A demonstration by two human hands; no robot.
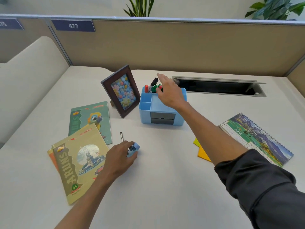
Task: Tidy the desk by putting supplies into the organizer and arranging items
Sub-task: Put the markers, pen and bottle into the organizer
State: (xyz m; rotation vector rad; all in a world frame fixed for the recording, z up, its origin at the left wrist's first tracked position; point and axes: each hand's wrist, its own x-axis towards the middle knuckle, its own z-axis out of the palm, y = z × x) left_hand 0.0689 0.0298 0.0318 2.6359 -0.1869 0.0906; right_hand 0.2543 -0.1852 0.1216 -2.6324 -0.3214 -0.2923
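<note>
A small blue stapler (pixel 134 150) is gripped on the worktop (pixel 156 187) by the left hand (pixel 121 158). The right hand (pixel 170 93), fingers spread and holding nothing, is positioned over the blue organizer (pixel 148 113) at 12 o'clock.

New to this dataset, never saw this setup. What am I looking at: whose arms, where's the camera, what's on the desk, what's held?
No robot here: a person's two bare arms, filmed by one wide-angle camera on their head, looking down at a desk.

The left hand grips a small blue object, possibly a stapler. The right hand reaches over the blue organizer, at the markers standing in its back compartment; whether it grips one is unclear.

Also there: a photo frame, notebooks, a pen, sticky notes, a calendar.
</note>
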